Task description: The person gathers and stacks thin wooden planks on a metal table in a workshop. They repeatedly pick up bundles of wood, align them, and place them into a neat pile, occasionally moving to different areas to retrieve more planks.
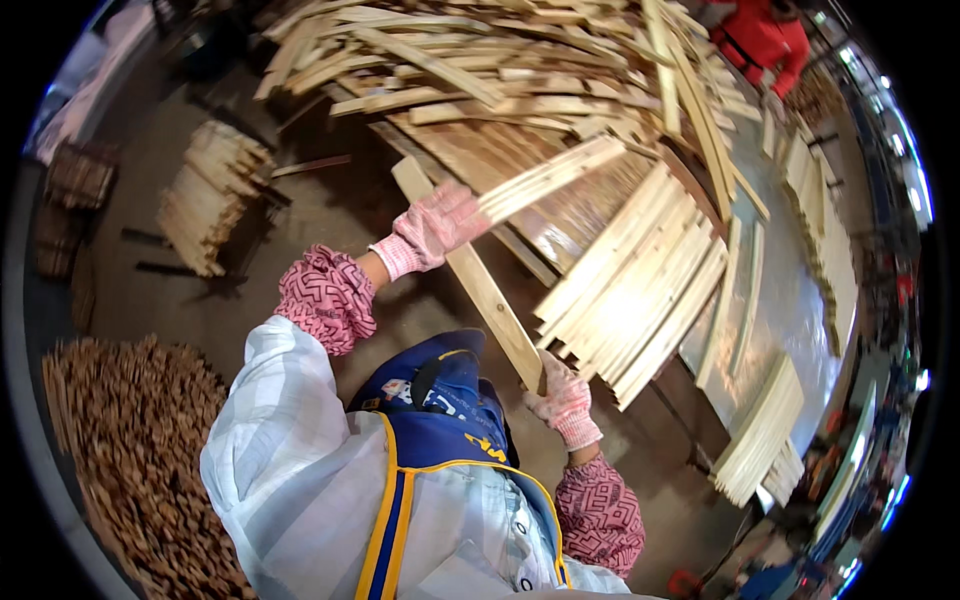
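A long pale wooden board slants in front of my body, a dark knot in its face. My left hand, in a pinkish knitted glove, lies across the upper part of this board, fingers reaching over its right edge; its thumb is hidden. At the near end of the board, my right hand grips it in a similar glove. Just beyond my left fingertips, a few narrow wooden strips lie side by side over the table. On the table's near side rests a row of light slats.
A large jumbled heap of slats covers the far table. More stacked slats stand at left, and a pile of short wood pieces at lower left. A metal-topped table holds slats at right. A person in red stands far right.
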The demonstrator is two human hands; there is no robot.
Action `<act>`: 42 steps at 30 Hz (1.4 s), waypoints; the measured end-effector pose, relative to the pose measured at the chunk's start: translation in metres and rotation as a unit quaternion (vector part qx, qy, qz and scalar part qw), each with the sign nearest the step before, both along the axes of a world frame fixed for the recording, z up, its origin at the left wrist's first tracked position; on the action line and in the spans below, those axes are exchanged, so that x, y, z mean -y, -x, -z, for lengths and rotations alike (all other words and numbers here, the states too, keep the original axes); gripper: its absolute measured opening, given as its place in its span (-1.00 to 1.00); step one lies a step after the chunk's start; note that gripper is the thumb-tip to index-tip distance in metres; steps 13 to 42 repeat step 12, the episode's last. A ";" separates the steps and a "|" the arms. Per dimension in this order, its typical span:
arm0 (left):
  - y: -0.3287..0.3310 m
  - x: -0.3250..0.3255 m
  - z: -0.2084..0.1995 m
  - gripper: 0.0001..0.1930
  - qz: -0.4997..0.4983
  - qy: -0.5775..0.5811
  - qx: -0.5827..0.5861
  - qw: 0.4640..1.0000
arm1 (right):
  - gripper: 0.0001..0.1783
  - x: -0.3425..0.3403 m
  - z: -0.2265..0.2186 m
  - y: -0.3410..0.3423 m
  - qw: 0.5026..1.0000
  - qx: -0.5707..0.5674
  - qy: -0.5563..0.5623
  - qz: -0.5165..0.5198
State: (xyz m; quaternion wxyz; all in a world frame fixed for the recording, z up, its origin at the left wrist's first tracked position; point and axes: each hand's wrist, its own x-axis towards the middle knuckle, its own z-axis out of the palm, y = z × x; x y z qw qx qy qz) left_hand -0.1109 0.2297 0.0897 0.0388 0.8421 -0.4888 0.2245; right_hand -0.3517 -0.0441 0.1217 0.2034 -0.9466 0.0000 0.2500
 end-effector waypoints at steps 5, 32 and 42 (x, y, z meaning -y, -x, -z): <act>0.046 -0.136 -0.002 -0.76 -0.248 -0.068 -0.071 0.964 | -0.29 -0.029 -0.009 -0.024 0.919 0.379 -0.102 0.032; 0.106 -0.314 0.051 -0.03 -0.681 0.346 -0.392 0.513 | -0.42 -0.110 -0.010 -0.084 0.857 0.184 -0.376 0.301; 0.106 -0.314 0.051 -0.03 -0.681 0.346 -0.392 0.513 | -0.42 -0.110 -0.010 -0.084 0.857 0.184 -0.376 0.301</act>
